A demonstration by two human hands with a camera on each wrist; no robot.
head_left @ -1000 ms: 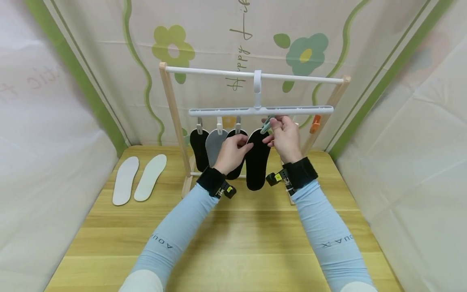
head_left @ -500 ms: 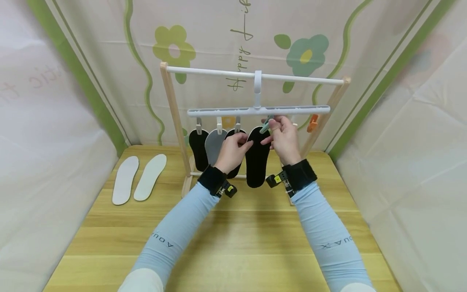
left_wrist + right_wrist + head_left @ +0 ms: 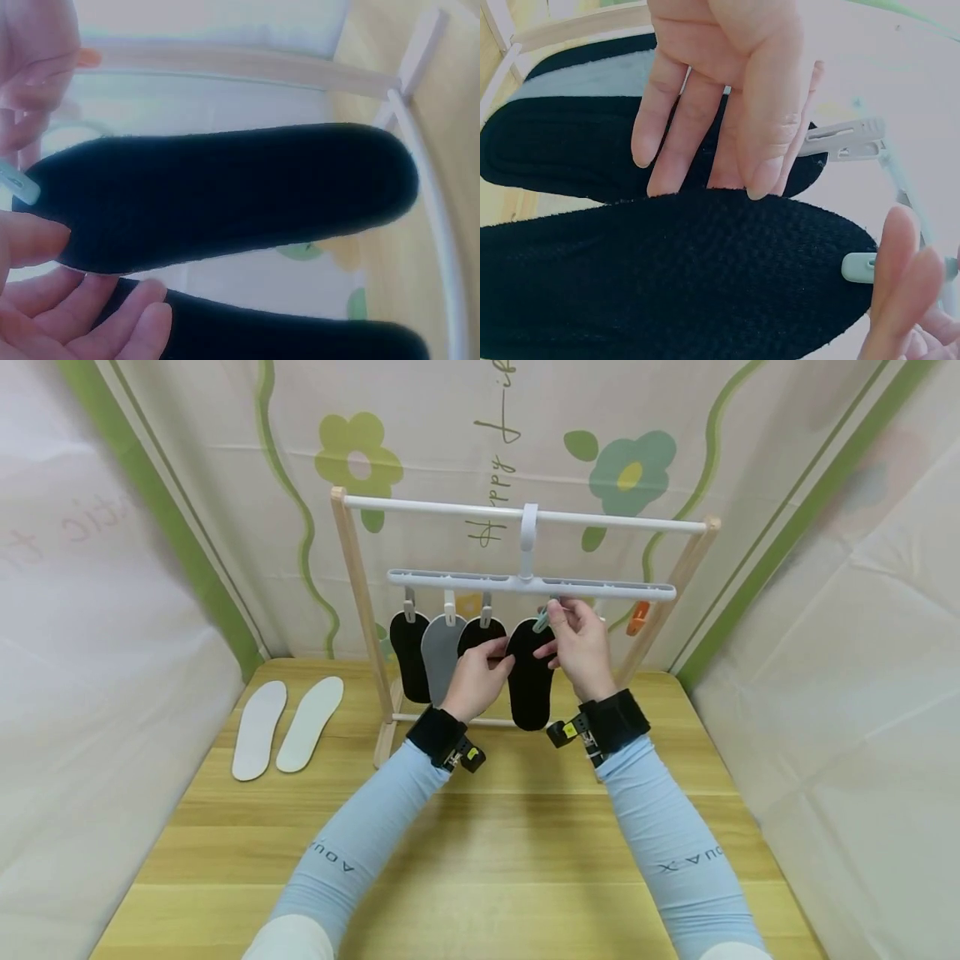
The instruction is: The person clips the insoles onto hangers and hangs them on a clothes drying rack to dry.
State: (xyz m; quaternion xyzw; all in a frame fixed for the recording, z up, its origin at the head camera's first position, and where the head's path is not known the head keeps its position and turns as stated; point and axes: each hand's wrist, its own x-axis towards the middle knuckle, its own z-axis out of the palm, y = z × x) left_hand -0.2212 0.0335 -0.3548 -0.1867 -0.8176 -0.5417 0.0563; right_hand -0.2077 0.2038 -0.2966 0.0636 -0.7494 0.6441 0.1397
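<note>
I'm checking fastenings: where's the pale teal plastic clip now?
In the head view, the pale teal plastic clip is right of centre, below the white plastic hanger, at the top of a black fuzzy foot-shaped insole, pinched by the right hand.

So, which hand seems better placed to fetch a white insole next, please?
Probably the left hand: both white insoles lie on its side, while the right hand is farther away and pinches the green clip. The left would first release the black insole.
</note>
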